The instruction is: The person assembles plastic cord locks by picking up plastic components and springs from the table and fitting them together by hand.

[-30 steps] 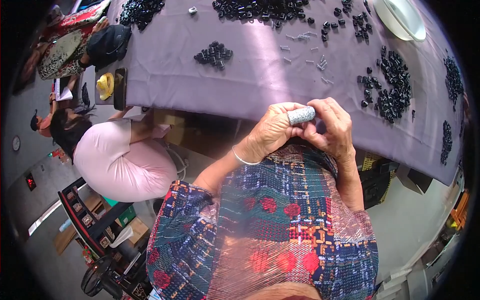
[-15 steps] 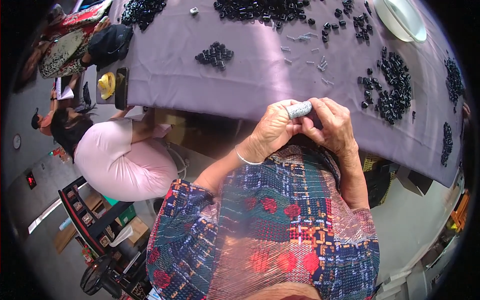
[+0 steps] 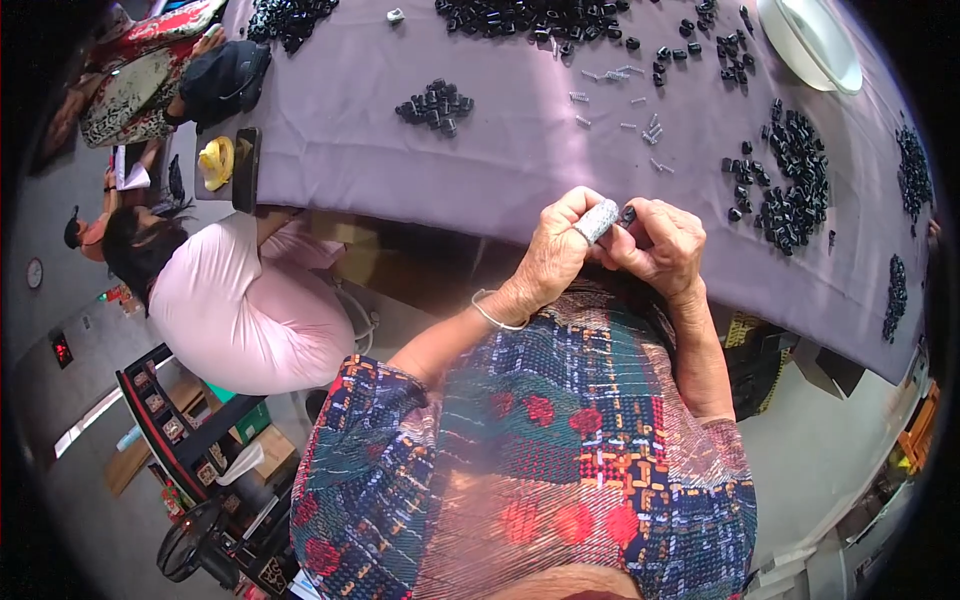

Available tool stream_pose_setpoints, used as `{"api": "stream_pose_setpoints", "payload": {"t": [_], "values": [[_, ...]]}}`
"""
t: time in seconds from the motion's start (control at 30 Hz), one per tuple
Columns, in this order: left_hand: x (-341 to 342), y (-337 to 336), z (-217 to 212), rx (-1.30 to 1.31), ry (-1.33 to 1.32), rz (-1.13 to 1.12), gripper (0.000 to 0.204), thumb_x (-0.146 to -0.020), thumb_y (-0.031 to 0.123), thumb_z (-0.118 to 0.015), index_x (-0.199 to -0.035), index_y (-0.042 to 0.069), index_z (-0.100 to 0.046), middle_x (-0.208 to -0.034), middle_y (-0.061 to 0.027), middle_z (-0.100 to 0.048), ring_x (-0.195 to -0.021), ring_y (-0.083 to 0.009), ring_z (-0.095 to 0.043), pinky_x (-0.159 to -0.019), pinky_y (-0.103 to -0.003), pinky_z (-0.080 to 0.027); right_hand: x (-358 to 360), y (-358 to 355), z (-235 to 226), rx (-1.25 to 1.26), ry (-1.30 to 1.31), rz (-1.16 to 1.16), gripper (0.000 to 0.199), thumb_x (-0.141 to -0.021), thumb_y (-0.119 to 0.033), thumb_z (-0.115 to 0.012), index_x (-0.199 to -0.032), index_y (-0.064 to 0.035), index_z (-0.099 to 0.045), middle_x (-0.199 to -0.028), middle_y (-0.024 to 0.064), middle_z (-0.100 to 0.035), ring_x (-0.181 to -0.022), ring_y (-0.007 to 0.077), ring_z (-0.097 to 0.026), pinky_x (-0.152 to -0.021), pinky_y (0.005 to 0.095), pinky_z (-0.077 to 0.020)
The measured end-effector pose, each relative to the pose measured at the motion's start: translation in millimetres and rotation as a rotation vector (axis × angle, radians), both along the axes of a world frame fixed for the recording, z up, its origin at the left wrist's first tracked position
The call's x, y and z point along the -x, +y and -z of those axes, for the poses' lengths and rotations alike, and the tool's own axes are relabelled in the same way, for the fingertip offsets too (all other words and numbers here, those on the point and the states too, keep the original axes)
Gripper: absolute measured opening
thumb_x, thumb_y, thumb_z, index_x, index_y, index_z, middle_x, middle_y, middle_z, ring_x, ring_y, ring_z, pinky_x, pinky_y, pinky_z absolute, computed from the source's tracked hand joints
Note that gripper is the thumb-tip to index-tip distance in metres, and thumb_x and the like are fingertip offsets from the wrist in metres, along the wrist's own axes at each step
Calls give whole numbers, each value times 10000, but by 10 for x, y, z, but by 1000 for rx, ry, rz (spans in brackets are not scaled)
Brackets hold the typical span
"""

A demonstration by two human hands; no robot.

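Observation:
My left hand (image 3: pixel 552 250) is closed in front of my body, just off the near table edge. At its fingertips shows a grey-and-white speckled, tube-shaped piece (image 3: pixel 597 221); whether it is worn on a finger or held I cannot tell. My right hand (image 3: pixel 665 245) is closed beside it, fingertips close to the left ones. A small black piece (image 3: pixel 628 215) shows between the right thumb and forefinger. Beyond the hands, several small metal springs (image 3: pixel 653 132) lie loose on the cloth. A small pile of black pieces (image 3: pixel 435 107) lies to their left.
Larger heaps of black pieces (image 3: pixel 792 180) lie right and far on the purple-grey tablecloth (image 3: pixel 340 130). A white basin (image 3: pixel 815 45) stands far right. A phone-like dark slab (image 3: pixel 245 170) and yellow peel-like item (image 3: pixel 215 163) lie left, near a person in pink (image 3: pixel 250 305).
The speckled piece has tilted more upright, and the right fingers have drawn slightly away from it. The black piece now shows at the right fingertips. The whole view has shifted a little.

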State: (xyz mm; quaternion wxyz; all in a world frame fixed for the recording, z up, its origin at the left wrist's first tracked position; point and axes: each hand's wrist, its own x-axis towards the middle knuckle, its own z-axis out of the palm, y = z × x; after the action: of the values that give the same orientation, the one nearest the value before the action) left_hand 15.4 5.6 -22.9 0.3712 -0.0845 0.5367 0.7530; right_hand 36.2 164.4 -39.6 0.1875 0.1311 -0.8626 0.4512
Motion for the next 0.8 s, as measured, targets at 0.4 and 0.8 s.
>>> {"api": "stream_pose_setpoints", "payload": {"t": [0.4, 0.8], "values": [[9, 4, 46, -44, 23, 12, 118, -973, 136, -475, -943, 26, -505, -807, -40, -589, -729, -104, -579, -687, -258, -513, 8, -29, 30, -6, 73, 39, 228, -711, -194, -723, -752, -12, -592, -539, 43, -445, -444, 168, -452, -430, 302, -375], [7, 5, 4, -44, -11, 3, 129, -975, 131, -437, -936, 28, -504, -820, -47, -585, -739, -124, -575, -683, -270, -496, -20, -20, 10, -16, 57, 35, 164, -672, -121, -679, -716, -34, -548, -576, 67, -491, -477, 215, -506, -450, 327, -424]]}}
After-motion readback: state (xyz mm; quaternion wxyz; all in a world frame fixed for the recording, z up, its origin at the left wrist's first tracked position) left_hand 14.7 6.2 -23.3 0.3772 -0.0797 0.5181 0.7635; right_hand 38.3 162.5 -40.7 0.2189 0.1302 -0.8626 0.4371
